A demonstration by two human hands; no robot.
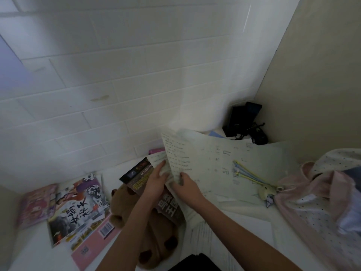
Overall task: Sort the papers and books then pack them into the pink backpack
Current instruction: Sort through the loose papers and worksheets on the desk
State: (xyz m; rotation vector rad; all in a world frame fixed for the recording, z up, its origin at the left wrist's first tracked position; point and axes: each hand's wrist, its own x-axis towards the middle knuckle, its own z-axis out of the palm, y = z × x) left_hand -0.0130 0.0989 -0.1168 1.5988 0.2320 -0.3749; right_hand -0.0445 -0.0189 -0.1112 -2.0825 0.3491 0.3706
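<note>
1. Nearest to the person, both forearms reach forward over a brown plush bear (152, 227) that lies on the white surface (39, 249). A dark book (168, 204) rests tilted on top of the bear, so a small push from a wrist could make it slide off.

2. The left hand (156, 180) lies with straight fingers (161, 167) on a sheet of the papers (156, 159) just above the dark book. It presses and grasps nothing, so that sheet could slip out when the other sheet is pulled.

3. The right hand (187, 187) pinches the lower edge of a handwritten sheet (176, 153) between thumb and fingers and holds it raised. The sheet is thin and held at one edge only; I judge it could bend, crease or tear if it is pulled fast.

4. Just beyond, a large sheet (224, 155) carries a bundle of pens (248, 175) with a small charm. If this sheet is lifted without care, the pens will likely roll off.

5. Toward the left edge of the surface, a stack of picture books (78, 204) lies well apart from the hands and is not yet packed.

6. At the right edge, the pink backpack (316, 192) lies slumped. I cannot tell if its opening is wide enough; loose sheets may fold at the entry.

7. In the far corner stand some black devices (244, 118), away from the work.
</note>
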